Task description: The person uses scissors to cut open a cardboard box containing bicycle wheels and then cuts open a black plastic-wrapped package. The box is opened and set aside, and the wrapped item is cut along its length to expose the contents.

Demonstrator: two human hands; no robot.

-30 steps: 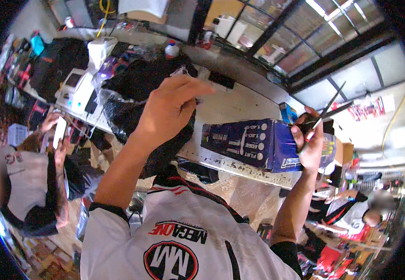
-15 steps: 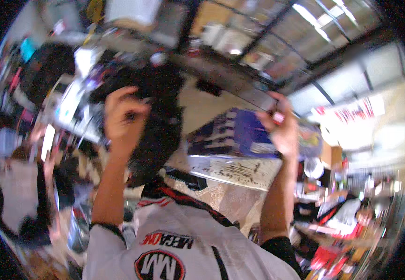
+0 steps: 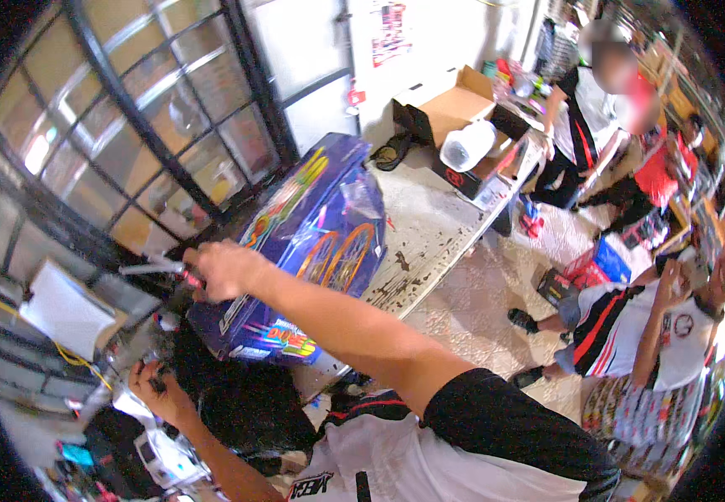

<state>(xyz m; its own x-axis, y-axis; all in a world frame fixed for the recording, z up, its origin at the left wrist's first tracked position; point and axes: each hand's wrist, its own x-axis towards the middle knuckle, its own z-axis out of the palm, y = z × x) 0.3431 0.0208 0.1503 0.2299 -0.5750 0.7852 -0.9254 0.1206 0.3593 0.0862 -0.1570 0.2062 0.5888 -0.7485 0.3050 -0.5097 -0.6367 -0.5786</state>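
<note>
My right hand [image 3: 230,272] reaches across to the left in front of a large blue printed carton [image 3: 342,205] with orange wheels pictured on it. Its fingers are closed round a hand tool with a red grip and a slim grey metal end [image 3: 152,268], which points left; the exact kind is unclear. Lower down, my left hand [image 3: 160,395] is raised with fingers curled round a small dark piece [image 3: 158,378] I cannot name. Below the carton, between my arms, lies a bulky black thing [image 3: 250,406], its shape lost in shadow.
The carton stands on a worn white table [image 3: 417,222]. Farther along sit an open cardboard box [image 3: 459,105] and a translucent plastic jug [image 3: 468,145]. A black-framed glass partition [image 3: 149,109] runs behind. Several people stand at the right, one in a white shirt [image 3: 613,326].
My view has swung right, bringing the table's far end and people into sight. My right arm now stretches leftward across the carton; the tool shows more clearly. The left hand sits lower in view.
</note>
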